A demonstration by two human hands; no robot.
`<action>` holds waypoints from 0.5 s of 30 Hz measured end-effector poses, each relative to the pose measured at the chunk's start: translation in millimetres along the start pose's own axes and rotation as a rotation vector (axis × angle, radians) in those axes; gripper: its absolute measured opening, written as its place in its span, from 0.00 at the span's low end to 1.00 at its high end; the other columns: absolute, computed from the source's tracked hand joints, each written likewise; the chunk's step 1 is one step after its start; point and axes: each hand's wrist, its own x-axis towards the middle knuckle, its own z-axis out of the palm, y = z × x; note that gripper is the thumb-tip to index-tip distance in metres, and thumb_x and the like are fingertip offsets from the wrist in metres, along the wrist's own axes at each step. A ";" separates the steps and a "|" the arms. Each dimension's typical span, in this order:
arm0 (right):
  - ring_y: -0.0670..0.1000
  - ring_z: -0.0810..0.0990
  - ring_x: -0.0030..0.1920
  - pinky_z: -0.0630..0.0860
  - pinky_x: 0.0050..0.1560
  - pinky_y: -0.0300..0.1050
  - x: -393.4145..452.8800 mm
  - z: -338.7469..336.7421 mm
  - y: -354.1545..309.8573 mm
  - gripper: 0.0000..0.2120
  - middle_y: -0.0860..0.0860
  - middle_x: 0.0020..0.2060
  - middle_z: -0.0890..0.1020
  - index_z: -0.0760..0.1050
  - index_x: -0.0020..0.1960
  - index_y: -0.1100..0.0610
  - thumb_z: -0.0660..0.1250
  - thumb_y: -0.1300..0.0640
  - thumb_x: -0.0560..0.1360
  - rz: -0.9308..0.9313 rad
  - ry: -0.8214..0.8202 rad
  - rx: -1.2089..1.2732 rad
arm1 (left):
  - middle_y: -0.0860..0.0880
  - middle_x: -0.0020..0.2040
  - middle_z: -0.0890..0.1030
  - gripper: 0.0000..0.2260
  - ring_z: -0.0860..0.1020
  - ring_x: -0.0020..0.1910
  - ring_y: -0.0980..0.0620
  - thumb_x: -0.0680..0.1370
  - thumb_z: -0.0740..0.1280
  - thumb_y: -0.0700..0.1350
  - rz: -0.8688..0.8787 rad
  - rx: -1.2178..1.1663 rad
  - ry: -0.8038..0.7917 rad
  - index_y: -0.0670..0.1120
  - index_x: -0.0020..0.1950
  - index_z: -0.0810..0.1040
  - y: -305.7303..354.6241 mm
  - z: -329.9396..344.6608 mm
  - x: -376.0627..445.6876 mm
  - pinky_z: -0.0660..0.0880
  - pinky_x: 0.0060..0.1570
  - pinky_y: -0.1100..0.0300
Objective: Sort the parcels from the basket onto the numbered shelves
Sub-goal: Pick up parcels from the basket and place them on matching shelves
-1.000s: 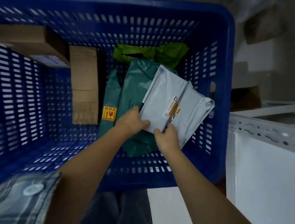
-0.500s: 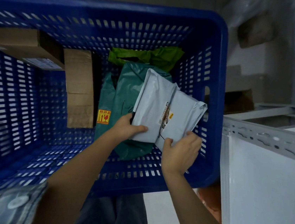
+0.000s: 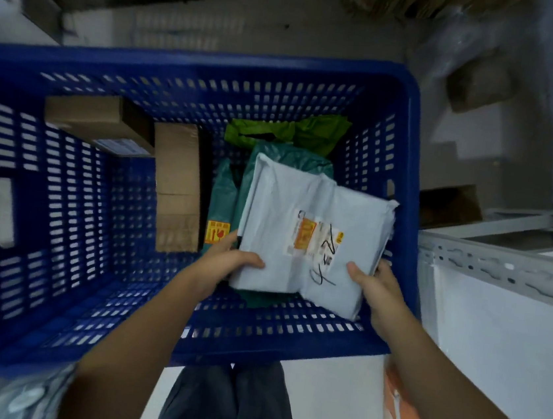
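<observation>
Both hands inside the blue basket [image 3: 62, 205], holding one grey-white poly mailer [image 3: 307, 233] flat, label side up. Left hand [image 3: 223, 268] grips the mailer's near left corner, thumb curled over the top face, other fingers hidden under it. Right hand [image 3: 376, 289] grips the near right edge, thumb on top, fingers wrapped behind the edge. Between the two thumbs, on the mailer: a shipping label [image 3: 316, 241] with an orange patch and black handwritten marks, blurred, not readable. Directly under the mailer and beyond the left hand's fingertips lies a dark green poly bag [image 3: 225, 196] with an orange sticker, touching the mailer from below. Farther out past both hands, a bright green bag [image 3: 287, 134] against the basket's far wall. Out to the left of the left hand, a tall cardboard box [image 3: 178, 184] stands on the basket floor; beyond that a second cardboard box [image 3: 96, 116] leans on the far left wall, white label on its lower face. To the right of the right hand, outside the basket, a white metal shelf frame [image 3: 502, 269] with slotted rail. Any shelf numbers not visible.
</observation>
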 end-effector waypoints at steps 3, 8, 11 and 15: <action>0.52 0.78 0.55 0.74 0.58 0.50 -29.1 -12.7 -11.3 0.18 0.52 0.58 0.80 0.71 0.65 0.55 0.67 0.61 0.76 0.043 -0.121 0.074 | 0.48 0.56 0.79 0.24 0.77 0.51 0.48 0.65 0.72 0.38 -0.026 0.006 0.011 0.48 0.59 0.74 17.3 -17.8 -34.4 0.75 0.46 0.54; 0.54 0.79 0.55 0.77 0.51 0.47 -83.9 -26.6 -43.6 0.15 0.53 0.56 0.81 0.71 0.63 0.57 0.63 0.63 0.77 0.014 -0.257 0.198 | 0.42 0.60 0.79 0.40 0.77 0.58 0.42 0.49 0.71 0.39 -0.012 0.036 -0.079 0.44 0.63 0.73 64.1 -45.0 -103.6 0.76 0.55 0.48; 0.55 0.79 0.57 0.79 0.51 0.47 -123.1 -33.6 -73.3 0.13 0.53 0.56 0.81 0.73 0.61 0.56 0.63 0.62 0.77 -0.029 -0.331 0.175 | 0.43 0.60 0.79 0.42 0.77 0.60 0.40 0.48 0.71 0.37 0.031 0.097 -0.141 0.47 0.64 0.72 95.9 -51.5 -156.3 0.72 0.62 0.43; 0.55 0.79 0.54 0.78 0.50 0.48 -186.8 -42.6 -115.5 0.11 0.54 0.54 0.80 0.72 0.58 0.57 0.62 0.64 0.77 -0.077 -0.343 0.171 | 0.43 0.60 0.79 0.39 0.77 0.59 0.41 0.49 0.73 0.36 0.079 0.199 -0.163 0.48 0.61 0.74 137.9 -49.9 -236.9 0.73 0.61 0.44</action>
